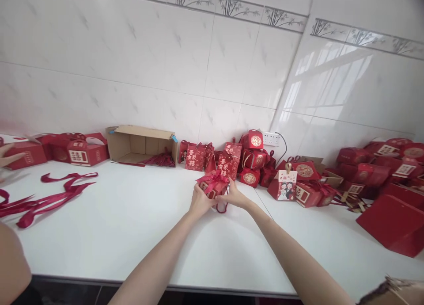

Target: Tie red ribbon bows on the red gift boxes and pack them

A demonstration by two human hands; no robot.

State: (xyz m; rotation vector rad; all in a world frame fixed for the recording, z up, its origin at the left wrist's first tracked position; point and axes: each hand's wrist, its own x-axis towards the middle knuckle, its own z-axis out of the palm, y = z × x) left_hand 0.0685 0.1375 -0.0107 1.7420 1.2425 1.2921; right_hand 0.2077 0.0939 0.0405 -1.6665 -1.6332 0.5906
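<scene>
Both arms reach out over the white table to a small red gift box [211,189] with a bright red ribbon bow [217,177] on top. My left hand [201,202] is closed around the box's left and near side. On the right side, my right hand [234,195] grips the same box, its fingers partly hidden behind it. A dark red cord loop [221,207] hangs below the right hand. Just behind the box stand red gift bags [225,163] with gold characters.
An open cardboard box [142,148] holding dark red ribbons stands by the wall. Loose ribbons [62,194] lie at the left, near a co-worker's hand [8,154]. Red boxes [253,159] are stacked behind to the right, and more red boxes [364,170] fill the far right.
</scene>
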